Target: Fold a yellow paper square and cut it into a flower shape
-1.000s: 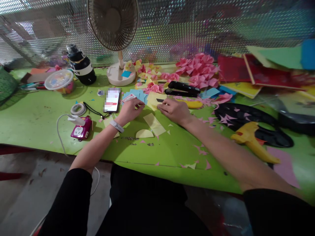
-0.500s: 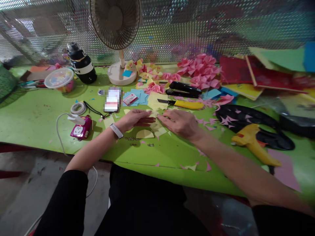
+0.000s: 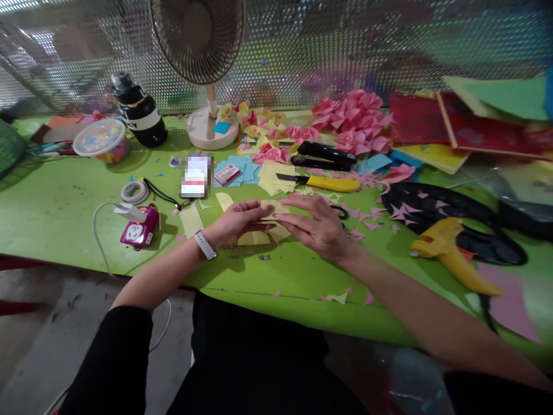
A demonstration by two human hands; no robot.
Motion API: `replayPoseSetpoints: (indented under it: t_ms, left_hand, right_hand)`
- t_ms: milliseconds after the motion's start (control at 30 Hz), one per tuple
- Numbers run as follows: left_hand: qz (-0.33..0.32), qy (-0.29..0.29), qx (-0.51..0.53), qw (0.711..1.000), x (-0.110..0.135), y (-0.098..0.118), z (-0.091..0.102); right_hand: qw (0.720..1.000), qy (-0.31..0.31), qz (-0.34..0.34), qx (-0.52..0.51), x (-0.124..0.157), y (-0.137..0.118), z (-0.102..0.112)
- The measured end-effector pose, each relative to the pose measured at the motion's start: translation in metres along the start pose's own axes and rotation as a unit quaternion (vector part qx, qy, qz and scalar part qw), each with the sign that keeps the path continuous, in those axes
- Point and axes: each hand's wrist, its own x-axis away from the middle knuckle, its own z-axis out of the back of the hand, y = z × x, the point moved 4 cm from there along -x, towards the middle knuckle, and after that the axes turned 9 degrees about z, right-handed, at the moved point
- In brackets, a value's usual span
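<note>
Paper handling at a green desk (image 3: pixel 259 279). The left hand (image 3: pixel 242 222) pinches a small piece of pale yellow paper (image 3: pixel 280 210) between thumb and fingers, above the desk. The right hand (image 3: pixel 319 230) meets the paper's opposite side with fingers extended (whether it grips cannot be told). Beyond the hands, a yellow-handled cutter (image 3: pixel 332 183) lies with its blade over yellow sheets (image 3: pixel 272 177), just before a black stapler (image 3: pixel 326 155).
</note>
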Motion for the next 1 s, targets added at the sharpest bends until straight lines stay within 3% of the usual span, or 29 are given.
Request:
replayPoseSetpoints:
  t_ms: [133,233,300,433,800,1000]
  left_hand:
    - [-0.029,-0.038,0.007,0.999,0.002,-0.004,-0.003]
    - [-0.049,-0.045,0.0,0.998,0.001,-0.006,-0.003]
    - [-0.07,-0.051,-0.031,0.996,0.0,-0.006,-0.003]
    - [-0.091,-0.044,-0.074,0.992,-0.003,-0.01,-0.003]
    - [-0.108,-0.033,-0.096,0.989,-0.002,-0.012,-0.003]
    - [-0.111,-0.034,-0.102,0.988,-0.002,-0.012,-0.003]
  right_hand:
    - [0.98,0.073,-0.15,-0.105,-0.001,-0.001,0.0]
    - [0.938,0.089,-0.259,-0.21,0.002,0.001,-0.005]
    - [0.912,0.092,-0.293,-0.273,0.005,0.002,-0.01]
    - [0.888,0.113,-0.307,-0.324,0.008,0.002,-0.013]
    - [0.89,0.098,-0.306,-0.323,0.005,0.002,-0.01]
    - [0.878,0.09,-0.332,-0.334,0.007,0.003,-0.01]
